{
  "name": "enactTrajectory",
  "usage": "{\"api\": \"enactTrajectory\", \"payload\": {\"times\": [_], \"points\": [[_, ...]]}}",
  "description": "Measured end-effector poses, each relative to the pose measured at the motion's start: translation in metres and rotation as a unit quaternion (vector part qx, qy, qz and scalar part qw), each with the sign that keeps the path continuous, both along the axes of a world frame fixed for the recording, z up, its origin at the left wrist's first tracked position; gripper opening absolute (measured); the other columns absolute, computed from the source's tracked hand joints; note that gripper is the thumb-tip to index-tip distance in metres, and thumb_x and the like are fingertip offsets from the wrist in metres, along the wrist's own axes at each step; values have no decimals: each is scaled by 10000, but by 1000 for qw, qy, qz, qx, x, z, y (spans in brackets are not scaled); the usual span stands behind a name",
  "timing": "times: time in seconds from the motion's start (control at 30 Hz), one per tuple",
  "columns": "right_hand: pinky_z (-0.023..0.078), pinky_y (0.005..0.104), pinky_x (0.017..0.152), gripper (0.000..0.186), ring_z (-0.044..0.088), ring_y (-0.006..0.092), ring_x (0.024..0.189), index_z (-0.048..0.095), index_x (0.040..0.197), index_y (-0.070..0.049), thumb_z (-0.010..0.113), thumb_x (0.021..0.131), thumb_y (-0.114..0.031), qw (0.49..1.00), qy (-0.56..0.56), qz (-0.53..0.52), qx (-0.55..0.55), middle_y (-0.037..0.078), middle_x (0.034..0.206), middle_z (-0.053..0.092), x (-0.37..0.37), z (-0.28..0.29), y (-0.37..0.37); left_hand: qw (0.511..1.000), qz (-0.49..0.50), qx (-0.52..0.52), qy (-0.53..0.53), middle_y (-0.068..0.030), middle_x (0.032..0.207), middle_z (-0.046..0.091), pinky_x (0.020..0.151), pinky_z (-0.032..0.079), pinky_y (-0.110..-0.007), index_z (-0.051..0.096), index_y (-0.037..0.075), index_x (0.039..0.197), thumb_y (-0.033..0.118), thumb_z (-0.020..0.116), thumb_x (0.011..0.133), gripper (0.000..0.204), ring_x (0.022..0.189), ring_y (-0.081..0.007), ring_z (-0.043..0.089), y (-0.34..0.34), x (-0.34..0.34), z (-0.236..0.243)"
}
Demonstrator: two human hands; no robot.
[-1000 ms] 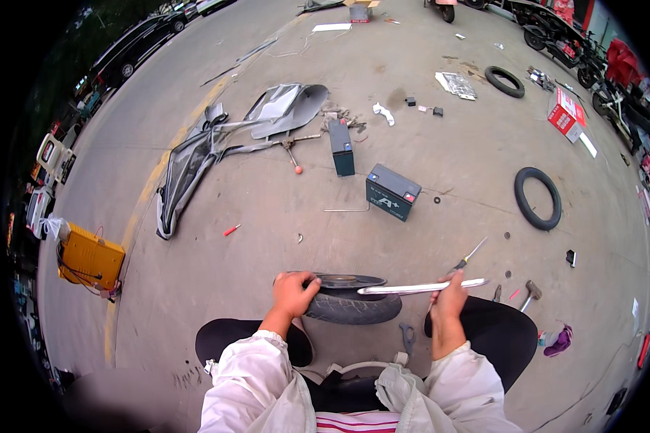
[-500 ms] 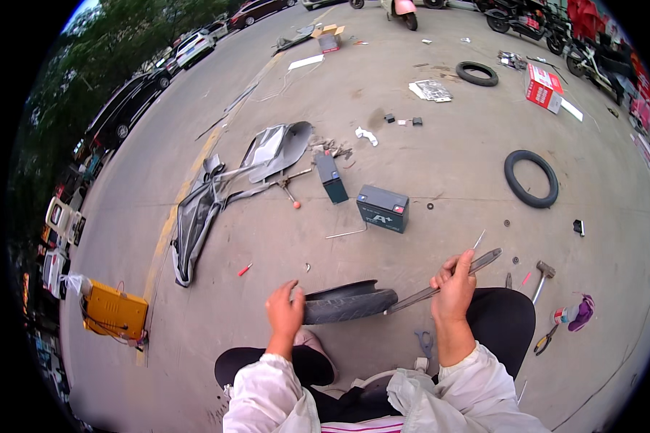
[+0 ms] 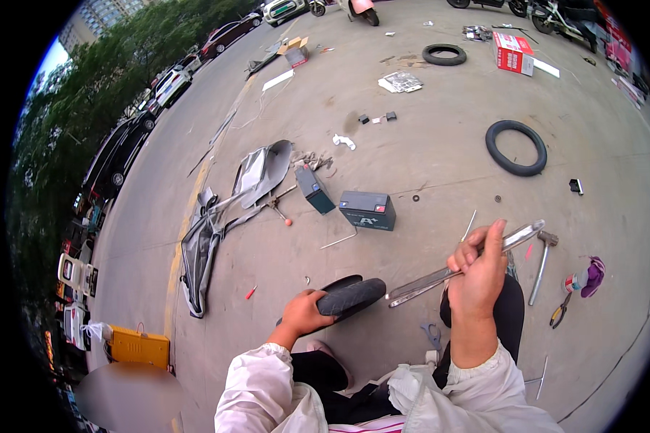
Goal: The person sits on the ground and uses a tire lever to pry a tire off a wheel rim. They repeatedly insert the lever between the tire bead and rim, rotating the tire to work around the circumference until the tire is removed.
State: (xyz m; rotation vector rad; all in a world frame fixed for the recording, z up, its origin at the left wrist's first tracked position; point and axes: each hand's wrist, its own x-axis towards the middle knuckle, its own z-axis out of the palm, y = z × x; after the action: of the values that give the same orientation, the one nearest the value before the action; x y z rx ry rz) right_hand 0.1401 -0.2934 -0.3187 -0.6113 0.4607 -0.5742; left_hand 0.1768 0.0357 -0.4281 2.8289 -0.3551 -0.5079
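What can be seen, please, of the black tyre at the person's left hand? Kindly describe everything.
The tyre is black and looks like rubber, with a patterned tread on its outer face. It is tilted in front of the person, its right end higher in the picture. The left hand grips its left part, hiding some of it. The metal bars in the right hand end close to its right side; whether they touch it is unclear.

Soft daylight evenly lights the pavement (image 3: 433,162), edges bow, and a blurred oval (image 3: 130,397) sits lower left.
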Motion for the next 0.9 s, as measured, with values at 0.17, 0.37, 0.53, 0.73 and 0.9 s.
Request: {"api": "enactTrajectory", "payload": {"times": [0.17, 0.37, 0.53, 0.73, 0.9], "points": [[278, 257, 509, 498, 283, 75, 508, 472, 734, -107, 488, 996, -529, 999, -4, -44, 26, -42, 577, 321, -1, 4, -15, 993, 36, -108, 13, -168, 1127, 655, 910, 497, -400, 658, 62, 1142, 340, 815, 637, 597, 1045, -347, 626, -1, 2, 19], [286, 264, 513, 498, 287, 79, 507, 474, 734, -103, 475, 1004, -521, 999, -4, -10, 39, -39, 576, 327, 0, -1, -3, 980, 6, -190, 63, -170, 1154, 605, 991, 441, -377, 567, 33, 1245, 221, 838, 622, 705, 1129, -305, 579, 18, -44, -33], [302, 265, 513, 508, 312, 82, 500, 473, 731, -92, 452, 1016, -513, 1000, -12, 15, 1, -27, 580, 343, 2, -11, 13, 975, 1, -224, -4, -190, 1266, 575, 1039, 405, -406, 521, 60, 1333, 356, 779, 715, 733, 1205, -353, 539, 10, -63, -34], [310, 254, 423, 532, 335, 95, 416, 446, 690, -78, 429, 1030, -488, 990, -51, 99, -82, 3, 590, 381, -1, -29, 52, 946, 151, -273, -90, -161, 1281, 608, 995, 434, -432, 575, 76, 1312, 420, 497, 941, 512, 1157, -363, 570, 0, -90, -61], [300, 256, 375, 567, 340, 102, 396, 409, 634, -60, 419, 1040, -456, 960, -123, 209, -142, 34, 584, 390, -2, -52, 78, 956, 91, -245, -132, -67, 1204, 648, 923, 467, -396, 710, 247, 1167, 339, 545, 925, 307, 1076, -283, 612, -5, -97, -53]]}}
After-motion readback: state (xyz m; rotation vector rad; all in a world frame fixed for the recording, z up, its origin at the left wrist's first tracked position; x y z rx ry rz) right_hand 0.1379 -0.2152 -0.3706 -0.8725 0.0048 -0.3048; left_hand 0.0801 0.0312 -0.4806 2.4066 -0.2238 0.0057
